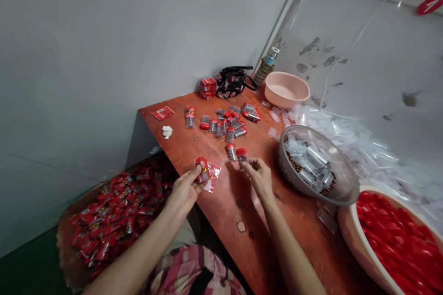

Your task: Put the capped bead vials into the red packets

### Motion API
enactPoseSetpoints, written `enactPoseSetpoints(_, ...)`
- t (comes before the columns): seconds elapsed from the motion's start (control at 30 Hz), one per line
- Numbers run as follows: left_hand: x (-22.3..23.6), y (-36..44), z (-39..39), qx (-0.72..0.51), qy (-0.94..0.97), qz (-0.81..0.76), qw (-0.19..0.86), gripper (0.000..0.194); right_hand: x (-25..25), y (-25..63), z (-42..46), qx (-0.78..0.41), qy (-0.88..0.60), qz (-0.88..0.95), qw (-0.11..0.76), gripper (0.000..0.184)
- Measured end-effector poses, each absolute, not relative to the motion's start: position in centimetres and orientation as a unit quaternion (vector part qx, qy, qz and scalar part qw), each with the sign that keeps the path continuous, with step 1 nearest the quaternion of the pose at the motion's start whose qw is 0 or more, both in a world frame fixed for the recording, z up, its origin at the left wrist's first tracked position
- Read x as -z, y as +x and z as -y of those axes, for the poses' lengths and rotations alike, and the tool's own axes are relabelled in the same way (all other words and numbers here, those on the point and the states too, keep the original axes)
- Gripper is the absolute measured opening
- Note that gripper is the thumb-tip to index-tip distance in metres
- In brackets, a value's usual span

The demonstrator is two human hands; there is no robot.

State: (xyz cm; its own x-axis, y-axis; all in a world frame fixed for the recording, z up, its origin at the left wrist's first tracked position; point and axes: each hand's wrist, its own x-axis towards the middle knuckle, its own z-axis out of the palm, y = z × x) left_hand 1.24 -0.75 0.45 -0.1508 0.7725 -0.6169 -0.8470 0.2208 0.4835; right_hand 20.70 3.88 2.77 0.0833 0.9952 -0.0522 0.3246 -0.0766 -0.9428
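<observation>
Left hand (185, 191) holds a red sachet (203, 169), right hand (259, 179) pinches a red-capped vial (241, 156) over the tabletop (256, 258); more capped vials (224, 130) sit mid-table, many sachets fill a basket (65, 249) at left, and a tub (349, 226) of red caps (391, 239) remains full.

Grey wall (104, 55) rises beyond the left hand (185, 189), a stained wall (360, 69) far right, above a red-topped table (180, 147).

Even, soft indoor light, faint shadows, slight glare on the small red-capped bottles (231, 152), wide-angle curvature toward the edges.
</observation>
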Motion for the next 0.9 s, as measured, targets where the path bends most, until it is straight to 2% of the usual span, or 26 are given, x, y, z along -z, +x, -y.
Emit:
enactPoseSetpoints(0.13, -0.8, 1.9, 0.3, -0.639, -0.086, -0.408, 0.647, 0.008, -2.5, 18.6, 2.7, -0.55, -0.553, 0.472, 0.411, 0.018)
enactPoseSetpoints(0.2, -1.0, 2.3, 0.1, -0.639, -0.092, -0.399, 0.651, 0.007, -2.1, 17.5, 4.7, -0.58, -0.537, 0.444, 0.423, 0.019)
enactPoseSetpoints(0.53, -2.1, 4.3, 0.7, -0.625, -0.054, -0.381, 0.679, 0.001, -1.0, 15.9, 5.3, -0.593, -0.521, 0.393, 0.471, 0.019)
enactPoseSetpoints(0.7, -2.0, 4.5, 1.2, -0.626, 0.027, -0.354, 0.694, 0.014, -0.6, 15.8, 5.1, -0.607, -0.508, 0.373, 0.484, 0.021)
enactPoseSetpoints(0.9, -2.4, 4.1, 1.5, -0.606, 0.115, -0.37, 0.695, 0.021, -1.1, 15.9, 4.7, -0.576, -0.517, 0.414, 0.479, 0.019)
